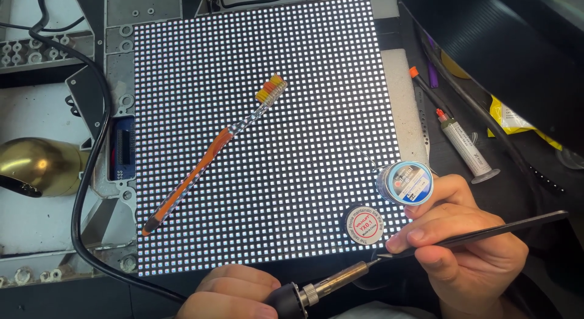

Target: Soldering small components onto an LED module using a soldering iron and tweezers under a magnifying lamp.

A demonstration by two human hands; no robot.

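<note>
A square panel covered in a grid of tiny white dots lies flat in front of me. An orange and clear toothbrush rests diagonally on it. My left hand at the bottom edge grips a black soldering iron, whose metal tip points right toward black tweezers held in my right hand. The same right hand also holds a small spool of solder wire. A small round tin sits on the panel's lower right corner, just left of my right hand.
A black cable loops along the panel's left side. A brass lamp shade sits at far left. A white syringe tube and an orange-tipped tool lie right of the panel, with yellow packaging beyond.
</note>
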